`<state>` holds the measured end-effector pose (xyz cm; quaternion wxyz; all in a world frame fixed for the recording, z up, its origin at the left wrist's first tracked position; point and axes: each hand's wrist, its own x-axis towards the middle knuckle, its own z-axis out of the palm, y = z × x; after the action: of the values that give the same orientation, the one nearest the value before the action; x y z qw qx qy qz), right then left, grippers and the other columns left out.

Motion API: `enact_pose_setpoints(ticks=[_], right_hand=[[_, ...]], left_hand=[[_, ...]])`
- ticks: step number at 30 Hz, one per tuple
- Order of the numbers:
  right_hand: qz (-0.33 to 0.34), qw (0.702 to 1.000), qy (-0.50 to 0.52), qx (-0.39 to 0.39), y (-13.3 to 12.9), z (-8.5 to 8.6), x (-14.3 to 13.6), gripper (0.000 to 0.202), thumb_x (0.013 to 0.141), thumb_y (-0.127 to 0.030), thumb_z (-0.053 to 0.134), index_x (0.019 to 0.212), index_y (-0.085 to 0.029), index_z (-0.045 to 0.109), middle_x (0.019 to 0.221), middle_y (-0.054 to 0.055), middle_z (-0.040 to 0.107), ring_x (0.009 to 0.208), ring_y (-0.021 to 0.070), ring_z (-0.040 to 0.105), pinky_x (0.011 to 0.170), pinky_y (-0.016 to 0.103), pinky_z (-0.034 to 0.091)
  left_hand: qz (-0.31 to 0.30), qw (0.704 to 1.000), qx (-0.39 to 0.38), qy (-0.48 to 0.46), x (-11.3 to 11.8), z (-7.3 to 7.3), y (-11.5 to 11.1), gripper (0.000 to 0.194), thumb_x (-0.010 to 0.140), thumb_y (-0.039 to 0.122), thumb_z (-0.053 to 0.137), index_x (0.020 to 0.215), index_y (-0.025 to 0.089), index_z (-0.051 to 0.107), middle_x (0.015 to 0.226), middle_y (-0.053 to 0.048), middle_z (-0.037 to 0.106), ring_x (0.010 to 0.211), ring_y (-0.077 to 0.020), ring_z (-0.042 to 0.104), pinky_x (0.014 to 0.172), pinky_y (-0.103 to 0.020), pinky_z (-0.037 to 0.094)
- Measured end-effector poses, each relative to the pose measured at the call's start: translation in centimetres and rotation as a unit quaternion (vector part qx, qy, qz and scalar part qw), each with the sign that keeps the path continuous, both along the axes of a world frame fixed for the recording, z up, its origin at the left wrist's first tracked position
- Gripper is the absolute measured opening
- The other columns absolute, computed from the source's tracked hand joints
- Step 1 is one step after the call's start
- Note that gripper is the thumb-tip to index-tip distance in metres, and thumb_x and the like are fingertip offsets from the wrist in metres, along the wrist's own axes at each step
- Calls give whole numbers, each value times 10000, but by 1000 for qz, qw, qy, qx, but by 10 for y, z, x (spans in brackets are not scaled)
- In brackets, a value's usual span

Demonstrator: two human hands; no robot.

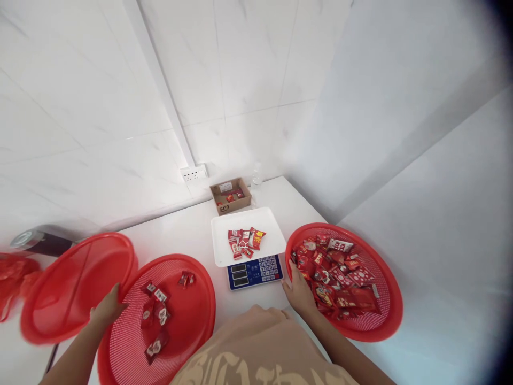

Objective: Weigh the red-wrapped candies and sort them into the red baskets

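Note:
My left hand [107,309] is closed on the near right rim of a red plastic basket [30,315], which is tilted and slightly blurred; I see no candy in it. Beside this hand, a second red basket [208,299] holds several red candy packets [161,313]. My right hand [300,291] grips the left rim of a third red basket [395,315], its fingers over the edge. Many red-wrapped candies [340,275] lie inside that one. Between the hands is a blue scale [255,272] with a white tray [224,256], bearing a small group of red candies [244,241].
A small cardboard box [229,206] with some red packets stands behind the tray, a clear bottle [256,176] next to it. At the far left are a dark cylinder [44,240] and a red plastic bag [16,278]. A wall socket [194,172] sits above the white table [176,238].

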<state>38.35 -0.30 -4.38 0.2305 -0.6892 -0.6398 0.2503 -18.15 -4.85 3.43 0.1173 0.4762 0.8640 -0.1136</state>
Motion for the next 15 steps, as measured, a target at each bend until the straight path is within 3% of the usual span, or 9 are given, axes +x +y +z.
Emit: enact_pose_setpoints(ticks=[3, 9, 15], right_hand=[[-3, 1000, -2, 2, 0, 2, -1, 625, 811, -276, 413, 1400, -127, 265, 1414, 162, 372, 1330, 259, 320, 1049, 415, 322], [-9, 1000, -7, -11, -1, 0, 0, 620, 811, -283, 412, 1394, -121, 280, 1411, 164, 374, 1324, 268, 332, 1044, 412, 331], [-4, 1000, -11, -10, -1, -1, 0, 624, 808, -264, 421, 1402, -144, 270, 1419, 147, 373, 1331, 266, 320, 1055, 416, 318]], left_hand=[[-50, 997, -49, 34, 11, 12, 6, 618, 755, 172, 428, 1364, 118, 338, 1336, -199, 489, 1203, -324, 482, 988, -558, 315], [-211, 971, -79, 76, 34, 20, 27, 687, 678, -31, 348, 1321, 189, 451, 1297, -109, 547, 1270, -214, 416, 1093, -421, 171], [-227, 969, -57, 75, 41, 27, 45, 672, 685, -28, 371, 1317, 182, 458, 1306, -129, 528, 1289, -234, 387, 1082, -414, 202]])
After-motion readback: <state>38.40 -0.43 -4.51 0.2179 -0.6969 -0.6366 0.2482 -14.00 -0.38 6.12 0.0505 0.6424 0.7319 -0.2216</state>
